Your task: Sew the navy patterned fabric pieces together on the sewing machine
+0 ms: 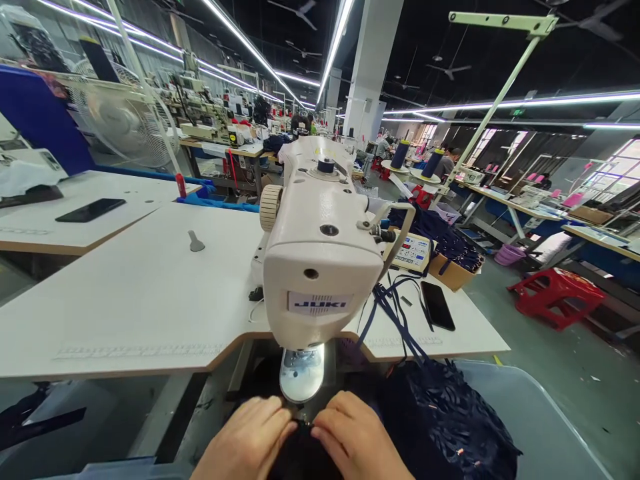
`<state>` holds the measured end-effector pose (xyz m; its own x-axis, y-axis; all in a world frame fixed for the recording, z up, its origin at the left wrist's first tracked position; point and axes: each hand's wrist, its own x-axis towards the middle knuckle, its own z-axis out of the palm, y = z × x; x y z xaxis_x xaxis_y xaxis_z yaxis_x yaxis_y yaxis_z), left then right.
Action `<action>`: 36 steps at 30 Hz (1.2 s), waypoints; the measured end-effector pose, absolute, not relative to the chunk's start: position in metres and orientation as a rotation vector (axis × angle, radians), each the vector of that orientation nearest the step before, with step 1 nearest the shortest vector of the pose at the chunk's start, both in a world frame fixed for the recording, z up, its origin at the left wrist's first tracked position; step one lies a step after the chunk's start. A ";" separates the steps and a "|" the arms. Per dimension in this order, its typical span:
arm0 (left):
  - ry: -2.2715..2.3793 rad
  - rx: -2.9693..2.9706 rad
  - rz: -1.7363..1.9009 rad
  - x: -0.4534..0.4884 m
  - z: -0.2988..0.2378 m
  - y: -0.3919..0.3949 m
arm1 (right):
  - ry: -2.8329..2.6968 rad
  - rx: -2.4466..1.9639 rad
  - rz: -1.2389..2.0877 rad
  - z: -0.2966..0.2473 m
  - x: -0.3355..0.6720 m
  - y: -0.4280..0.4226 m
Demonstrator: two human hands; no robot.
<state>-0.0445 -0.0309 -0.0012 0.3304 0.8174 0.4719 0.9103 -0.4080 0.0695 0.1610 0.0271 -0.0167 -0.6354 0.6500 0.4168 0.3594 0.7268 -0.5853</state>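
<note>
A cream JUKI sewing machine (320, 247) stands in front of me on a white table (145, 293). Below its needle end, my left hand (247, 437) and my right hand (357, 437) lie close together on dark navy fabric (305, 457). Both hands have their fingers curled and pressed onto the cloth right under the presser foot area (301, 373). The fingertips nearly meet at the middle. More navy fabric with a lace pattern (450, 420) is heaped to the right of my right hand. Navy straps (395, 313) hang from the machine down to that heap.
A black phone (437, 305) lies on the table right of the machine, beside a control panel (413, 252). Another phone (90, 210) lies on the left table. A fan (123, 123) stands at the back left. Red stools (555, 297) and other workstations with people fill the right.
</note>
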 end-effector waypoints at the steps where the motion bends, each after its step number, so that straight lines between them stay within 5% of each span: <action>1: -1.540 -2.283 -0.639 -0.050 -0.010 -0.030 | -2.208 -0.843 0.864 -0.019 0.163 0.029; 6: -1.920 -2.666 -0.818 -0.051 -0.040 -0.031 | -1.638 -1.016 1.598 -0.036 0.158 0.034; 13: -2.655 -2.605 -1.815 -0.021 -0.044 -0.030 | -1.476 -0.947 1.593 -0.045 0.142 0.023; 19: -2.542 -2.604 -1.616 -0.019 -0.030 -0.031 | -1.836 -0.838 1.333 -0.037 0.151 0.023; 24: -2.435 -2.646 -1.323 -0.013 -0.024 -0.028 | -1.537 -0.780 1.682 -0.039 0.146 0.025; 36: -2.104 -2.564 -1.448 -0.010 -0.027 -0.037 | -1.269 -0.783 1.607 -0.051 0.145 0.016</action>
<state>-0.0099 -0.0366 -0.0270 0.0599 0.9615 0.2681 0.5939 -0.2502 0.7646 0.1451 0.0164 -0.0513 -0.3803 0.9231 0.0562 -0.2687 -0.0521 -0.9618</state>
